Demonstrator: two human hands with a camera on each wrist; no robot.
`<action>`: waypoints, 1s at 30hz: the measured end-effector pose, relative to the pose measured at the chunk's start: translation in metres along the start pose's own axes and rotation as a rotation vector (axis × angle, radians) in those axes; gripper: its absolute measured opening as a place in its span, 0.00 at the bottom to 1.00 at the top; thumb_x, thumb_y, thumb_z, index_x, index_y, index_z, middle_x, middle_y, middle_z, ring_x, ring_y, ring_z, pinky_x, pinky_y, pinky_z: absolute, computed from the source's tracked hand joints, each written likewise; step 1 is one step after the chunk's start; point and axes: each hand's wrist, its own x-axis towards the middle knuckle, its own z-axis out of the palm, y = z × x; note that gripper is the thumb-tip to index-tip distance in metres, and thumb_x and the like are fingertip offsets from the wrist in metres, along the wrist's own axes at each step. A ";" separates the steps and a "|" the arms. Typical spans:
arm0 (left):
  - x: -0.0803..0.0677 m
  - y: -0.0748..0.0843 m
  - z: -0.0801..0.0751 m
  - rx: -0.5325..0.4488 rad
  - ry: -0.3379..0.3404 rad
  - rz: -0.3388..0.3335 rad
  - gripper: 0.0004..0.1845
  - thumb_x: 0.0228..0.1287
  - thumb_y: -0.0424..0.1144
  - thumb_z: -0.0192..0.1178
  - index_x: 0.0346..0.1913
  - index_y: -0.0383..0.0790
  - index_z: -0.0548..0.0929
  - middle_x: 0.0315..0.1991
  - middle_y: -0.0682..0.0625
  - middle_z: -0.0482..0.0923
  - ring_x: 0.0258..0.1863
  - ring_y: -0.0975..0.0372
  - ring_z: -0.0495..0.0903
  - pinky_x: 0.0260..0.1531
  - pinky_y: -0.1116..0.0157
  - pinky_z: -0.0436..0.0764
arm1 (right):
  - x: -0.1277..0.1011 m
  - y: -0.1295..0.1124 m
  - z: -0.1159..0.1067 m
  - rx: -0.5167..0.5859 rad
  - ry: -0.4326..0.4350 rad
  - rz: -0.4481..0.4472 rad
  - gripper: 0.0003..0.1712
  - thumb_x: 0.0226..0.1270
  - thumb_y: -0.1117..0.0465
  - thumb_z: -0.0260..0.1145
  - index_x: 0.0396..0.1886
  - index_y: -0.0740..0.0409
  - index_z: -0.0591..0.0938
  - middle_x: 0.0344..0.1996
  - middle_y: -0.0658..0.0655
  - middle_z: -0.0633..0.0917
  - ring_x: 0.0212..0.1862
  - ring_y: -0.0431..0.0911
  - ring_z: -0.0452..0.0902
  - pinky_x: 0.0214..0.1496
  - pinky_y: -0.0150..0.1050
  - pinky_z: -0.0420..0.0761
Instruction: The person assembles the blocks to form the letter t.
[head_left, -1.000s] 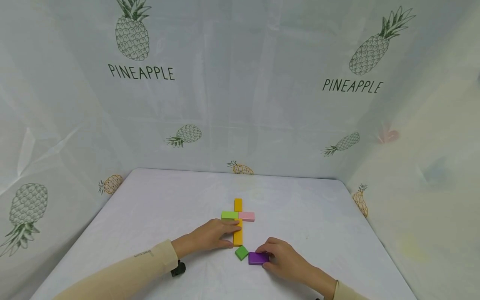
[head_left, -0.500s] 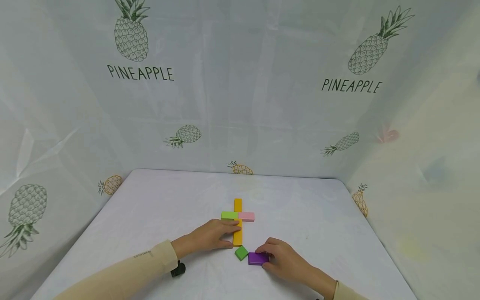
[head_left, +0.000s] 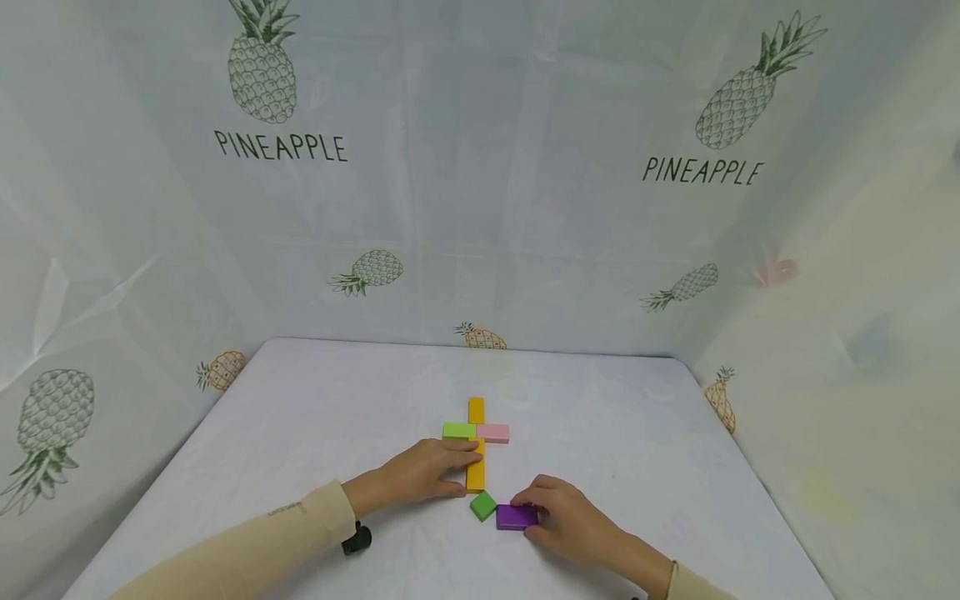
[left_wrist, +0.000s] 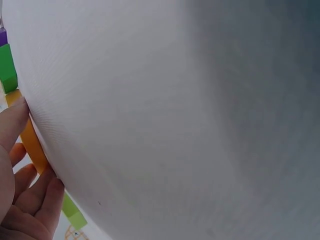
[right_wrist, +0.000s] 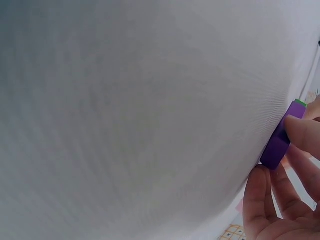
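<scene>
Purple block (head_left: 516,517) apparently beside green square (head_left: 483,505)

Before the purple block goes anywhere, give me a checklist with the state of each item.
1. Right hand grips the purple block: ok; fingers curl round its edges.
2. Left hand steadies the orange bar: ok; fingers rest against it.
3. Green block and pink block sit either side of the bar: ok.
4. Small green block clear of the purple block: not ok; they look close together, possibly touching.
5. Purple block lifted off the table: cannot tell.
</scene>
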 end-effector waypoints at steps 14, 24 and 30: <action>-0.001 -0.001 0.002 0.012 0.002 0.006 0.32 0.64 0.50 0.65 0.69 0.45 0.72 0.71 0.50 0.66 0.69 0.58 0.67 0.62 0.56 0.74 | -0.004 0.005 -0.004 -0.014 -0.020 0.005 0.24 0.57 0.57 0.75 0.55 0.47 0.82 0.45 0.42 0.81 0.43 0.35 0.74 0.46 0.32 0.79; -0.007 -0.002 0.002 0.047 -0.020 -0.022 0.35 0.62 0.54 0.65 0.71 0.51 0.70 0.73 0.52 0.63 0.68 0.59 0.69 0.61 0.57 0.74 | -0.015 0.006 -0.023 -0.012 -0.019 0.053 0.27 0.58 0.56 0.75 0.58 0.44 0.79 0.53 0.42 0.78 0.53 0.42 0.75 0.55 0.45 0.80; -0.020 -0.004 -0.007 0.114 0.052 -0.068 0.37 0.59 0.56 0.68 0.71 0.55 0.69 0.72 0.53 0.64 0.63 0.59 0.74 0.57 0.57 0.78 | -0.023 0.012 -0.039 -0.046 0.016 0.128 0.29 0.59 0.55 0.73 0.61 0.43 0.78 0.58 0.43 0.75 0.59 0.43 0.71 0.60 0.50 0.77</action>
